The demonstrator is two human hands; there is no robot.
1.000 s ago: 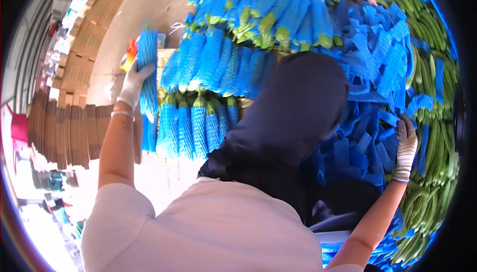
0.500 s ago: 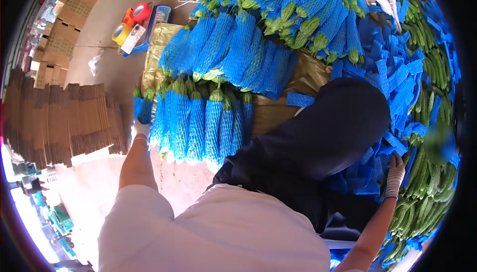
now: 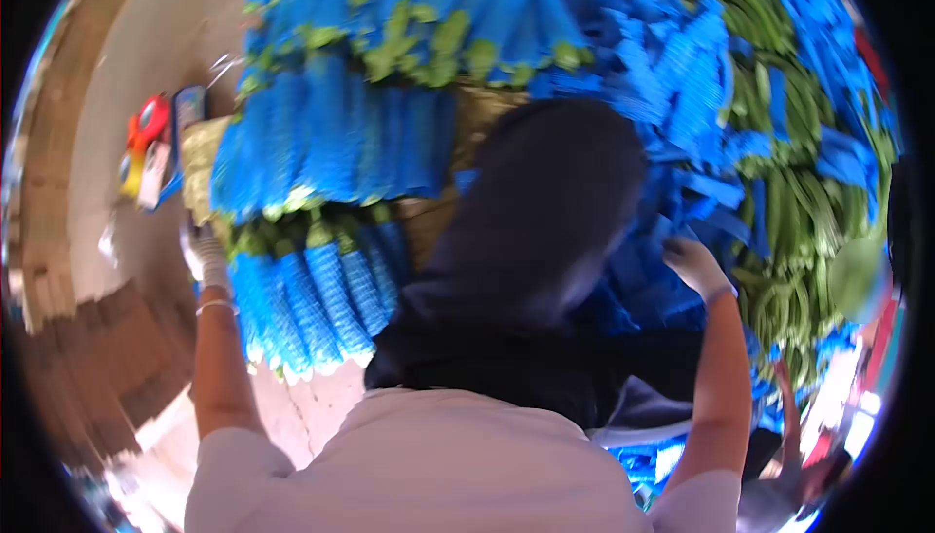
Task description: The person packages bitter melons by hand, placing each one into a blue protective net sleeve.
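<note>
My left hand [image 3: 205, 256], in a pale glove, lies at the left end of the near row of long green gourds in blue foam nets [image 3: 326, 290]. Its fingers look stretched out, though motion smears them; nothing shows in them. Over the heap of blue foam net sleeves [image 3: 672, 66], right of my dark-trousered leg [image 3: 545, 202], is my gloved right hand [image 3: 693, 265]. Its fingers are bent together and point down to the left; what they hold, if anything, is hidden. Bare green gourds [image 3: 794, 212] lie in a pile beyond it.
More netted gourds [image 3: 331, 134] form rows farther off, on a gold sheet [image 3: 200, 158]. At the left are tape rolls [image 3: 151, 116], a phone [image 3: 153, 175] and flattened cardboard [image 3: 107, 367]. Another person's arm [image 3: 789, 406] shows at lower right.
The view has swung right. My left hand has come off the netted gourd at the row's left end. My right hand has moved from beside the bare gourds in over the net sleeves.
</note>
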